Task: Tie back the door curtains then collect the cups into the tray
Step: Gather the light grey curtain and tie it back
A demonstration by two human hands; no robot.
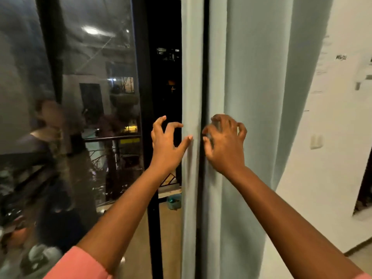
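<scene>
Left hand (167,141), fingers spread, thumb touching the pale curtain (251,117); right hand (225,141) apparently clawed, empty: gather every fold before tying.

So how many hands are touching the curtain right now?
2. The left hand touches the curtain at its left edge with thumb and fingertip; the right hand claws into the next fold, just right of it.
</scene>
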